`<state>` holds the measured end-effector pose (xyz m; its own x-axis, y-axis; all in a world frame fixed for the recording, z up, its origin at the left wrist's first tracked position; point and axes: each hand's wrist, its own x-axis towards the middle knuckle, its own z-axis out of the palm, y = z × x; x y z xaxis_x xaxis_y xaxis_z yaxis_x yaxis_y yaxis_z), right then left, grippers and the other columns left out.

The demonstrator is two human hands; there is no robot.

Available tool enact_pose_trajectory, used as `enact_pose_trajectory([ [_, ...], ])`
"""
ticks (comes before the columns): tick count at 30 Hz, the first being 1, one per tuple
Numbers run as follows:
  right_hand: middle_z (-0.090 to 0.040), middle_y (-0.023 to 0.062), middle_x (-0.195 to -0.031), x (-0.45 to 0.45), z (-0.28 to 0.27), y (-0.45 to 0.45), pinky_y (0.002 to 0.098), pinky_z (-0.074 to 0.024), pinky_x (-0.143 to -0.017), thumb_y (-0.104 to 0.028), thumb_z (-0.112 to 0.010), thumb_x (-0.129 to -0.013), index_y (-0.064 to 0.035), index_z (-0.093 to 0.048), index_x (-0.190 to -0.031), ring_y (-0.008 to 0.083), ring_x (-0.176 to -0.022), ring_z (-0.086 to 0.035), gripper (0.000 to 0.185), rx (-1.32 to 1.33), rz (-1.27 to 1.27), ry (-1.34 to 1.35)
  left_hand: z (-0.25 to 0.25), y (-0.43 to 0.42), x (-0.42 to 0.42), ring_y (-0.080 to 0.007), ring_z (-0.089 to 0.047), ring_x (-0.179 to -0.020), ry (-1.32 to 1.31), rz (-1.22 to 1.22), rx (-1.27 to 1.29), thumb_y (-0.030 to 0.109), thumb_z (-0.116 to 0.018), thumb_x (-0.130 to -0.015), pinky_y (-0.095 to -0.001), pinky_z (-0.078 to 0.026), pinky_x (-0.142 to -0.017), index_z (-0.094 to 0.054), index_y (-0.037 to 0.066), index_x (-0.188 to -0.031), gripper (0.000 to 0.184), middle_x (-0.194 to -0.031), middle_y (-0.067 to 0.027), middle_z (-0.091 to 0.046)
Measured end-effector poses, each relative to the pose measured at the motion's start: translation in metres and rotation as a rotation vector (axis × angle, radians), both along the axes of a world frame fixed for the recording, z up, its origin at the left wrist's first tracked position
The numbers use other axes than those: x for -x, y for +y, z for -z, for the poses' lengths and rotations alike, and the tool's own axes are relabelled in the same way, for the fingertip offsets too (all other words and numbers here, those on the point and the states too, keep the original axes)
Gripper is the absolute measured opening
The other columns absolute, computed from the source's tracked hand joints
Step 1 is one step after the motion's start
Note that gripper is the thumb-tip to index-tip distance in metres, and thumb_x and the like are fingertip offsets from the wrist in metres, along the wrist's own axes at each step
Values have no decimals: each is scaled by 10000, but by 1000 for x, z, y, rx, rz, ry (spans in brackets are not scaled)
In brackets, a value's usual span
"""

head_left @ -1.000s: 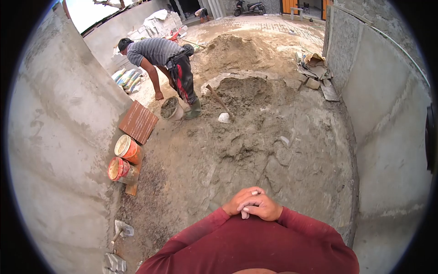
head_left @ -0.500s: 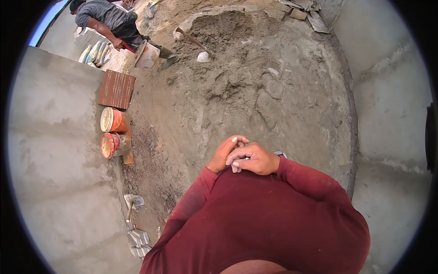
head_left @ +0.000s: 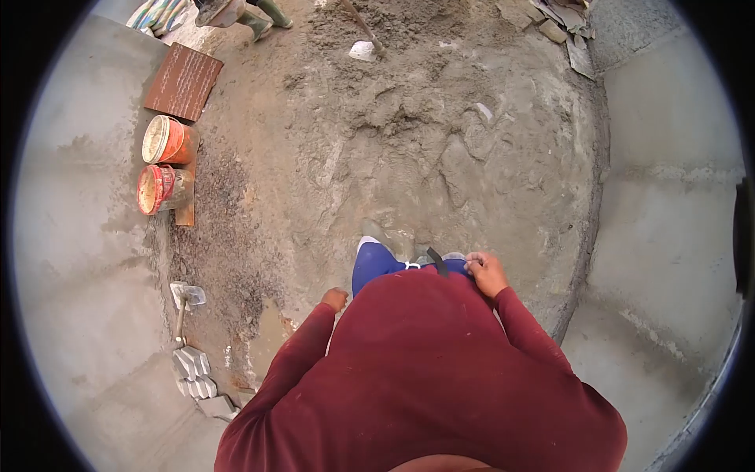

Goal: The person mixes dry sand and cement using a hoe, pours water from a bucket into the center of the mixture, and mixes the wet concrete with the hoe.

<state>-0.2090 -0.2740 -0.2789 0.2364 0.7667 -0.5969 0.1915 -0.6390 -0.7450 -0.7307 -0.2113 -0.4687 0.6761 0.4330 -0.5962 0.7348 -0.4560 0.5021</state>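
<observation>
From the head camera I look down over a maroon shirt (head_left: 425, 346) to my two hands, which are well apart from each other. My left hand (head_left: 335, 298) hangs beside the shirt with its fingers curled inward, and I cannot tell whether anything is inside them. My right hand (head_left: 487, 273) has its bent fingertips at the edge of the blue trousers (head_left: 373, 263), though I cannot make out whether they pinch the cloth. The trousers show just past the shirt hem, with a white cord (head_left: 412, 266) at the front and a black strap (head_left: 437, 261) between the cord and my right hand. Beyond them spreads grey wet mortar (head_left: 409, 165), lumpy and trodden, with a hoe (head_left: 363, 50) lying in it at the top of the view, its blade whitish. Along the left wall (head_left: 94, 204) I see a brown panel (head_left: 183, 81), then an orange-and-white bucket (head_left: 170, 140) and a red-rimmed bucket (head_left: 163, 189), both tipped toward the wall, next to a wooden plank (head_left: 185, 208). Nearer to me lie a small flat-bladed tool (head_left: 189, 295) and some grey blocks (head_left: 194, 374). At the top left, a co-worker's boots (head_left: 259, 25) stand beside a partly visible container (head_left: 220, 12).
</observation>
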Motion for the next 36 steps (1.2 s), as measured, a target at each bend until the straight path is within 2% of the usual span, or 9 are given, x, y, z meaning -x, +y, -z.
enact_pose_trajectory([
  [2, -748, 132, -942, 4, 15, -53, 358, -530, -809, -218, -613, -921, 2, -715, -1058, 225, -834, -692, 279, 234, 54, -134, -12, -9, 2, -358, -702, -881, 57, 115, -22, 243, -618, -869, -443, -564, -780, -723, -6, -921, 275, -955, -211, -717],
  [7, -747, 158, -1004, 36, 9, -144, 376, -536, -823, -231, -621, -917, -7, -721, -1071, 263, -872, -705, 290, 602, 35, -152, 41, -27, 8, -412, -680, -936, -15, -969, 470, 273, -650, -811, -481, -549, -836, -728, 35, -984, 304, -996, -232, -703],
  [11, -744, 155, -1009, 76, -15, -157, 382, -542, -812, -230, -618, -919, -11, -715, -1068, 267, -859, -703, 282, 668, 116, -61, 0, 34, 5, -368, -694, -904, 89, -612, 459, 254, -619, -874, -455, -559, -812, -720, 17, -1019, 295, -945, -203, -699],
  [13, -743, 153, -1011, 95, -25, -152, 384, -546, -807, -230, -616, -919, -14, -711, -1067, 268, -852, -702, 279, 669, 164, -28, 5, 72, 9, -333, -699, -868, -14, -13, 169, 205, -583, -911, -412, -565, -776, -721, 21, -1021, 255, -927, -171, -695],
  [14, -742, 152, -1012, 102, -27, -147, 386, -547, -805, -230, -615, -920, -15, -710, -1066, 269, -849, -702, 277, 666, 182, -17, 8, 93, 7, -333, -699, -868, -25, -1, 155, 205, -583, -911, -412, -565, -776, -721, 21, -1021, 255, -927, -171, -695],
  [16, -740, 151, -1015, 116, -32, -141, 389, -551, -799, -229, -613, -920, -17, -707, -1064, 271, -842, -701, 273, 663, 216, 6, 16, 119, -2, -311, -704, -825, 172, -724, 667, 156, -564, -911, -396, -569, -733, -722, 35, -991, 215, -931, -154, -701],
  [21, -737, 146, -1020, 136, -40, -129, 396, -559, -786, -229, -608, -922, -23, -699, -1061, 276, -826, -699, 264, 667, 277, 68, 73, 212, -6, -315, -698, -774, 73, -31, 217, 207, -528, -944, -448, -557, -692, -726, 43, -975, 258, -795, -141, -681],
  [29, -731, 140, -1030, 91, 43, -97, 407, -573, -765, -227, -601, -924, -32, -686, -1055, 283, -799, -696, 249, 497, 344, 273, -34, 324, -117, -209, -643, -735, 50, -708, 622, 242, -537, -948, -347, -526, -703, -681, 32, -1032, 268, -852, -85, -681],
  [36, -636, 120, -1223, -4, 177, 151, 440, -508, -875, -257, -516, -989, -69, -543, -1293, 269, -1025, -632, 358, 359, 997, 349, -122, 366, -164, -130, -615, -806, -64, -583, 605, 199, -530, -959, -290, -512, -725, -646, 34, -1136, 268, -929, -39, -654],
])
